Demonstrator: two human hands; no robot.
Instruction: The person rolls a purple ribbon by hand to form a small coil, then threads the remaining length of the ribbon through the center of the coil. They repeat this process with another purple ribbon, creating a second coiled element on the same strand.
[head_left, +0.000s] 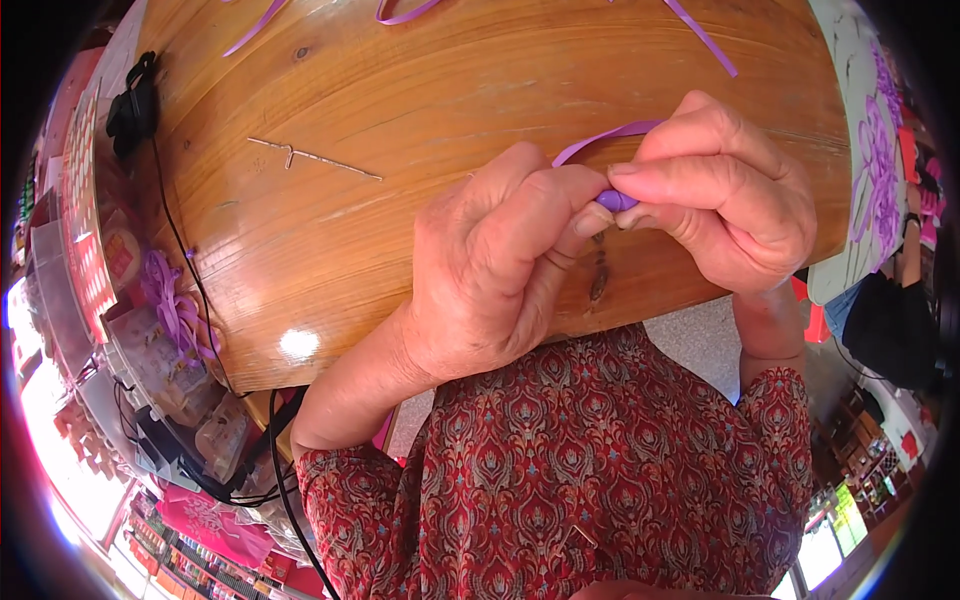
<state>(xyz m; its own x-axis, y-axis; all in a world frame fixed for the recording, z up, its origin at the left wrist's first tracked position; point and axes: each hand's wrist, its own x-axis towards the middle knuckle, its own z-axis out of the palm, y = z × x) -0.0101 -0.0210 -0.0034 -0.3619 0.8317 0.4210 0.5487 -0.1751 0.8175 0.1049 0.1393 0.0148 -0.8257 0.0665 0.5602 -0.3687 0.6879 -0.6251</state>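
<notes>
both hands meet over the near edge of the wooden tabletop point(330, 230). right hand point(725, 195) grip: thumb and forefinger clenched on a small purple fold of ribbon point(617, 200), pinched at the fingertips. left hand point(500, 265) grip: fingers curled in, thumb tip pressed against the same purple piece from the other side, so the fold sits squeezed between the two grips, mostly hidden by the fingers. only a short stub of it shows in the gap.

from the pinch a flat purple strip point(600, 140) runs up and left over the right forefinger, arcing above the left knuckles. its far end drops behind the left hand, can't tell where it stops.

outward: thin bent metal wire point(315, 158) lies flat on the tabletop, well apart to the left of the hands. loose purple ribbon strips point(700, 38) at the far edge of the tabletop. black cable point(185, 250) runs down the left edge. bundle of purple ribbon point(170, 300) off the left side among clear packets. patterned red sleeves and shirt point(600, 460) fill the lower frame.
</notes>
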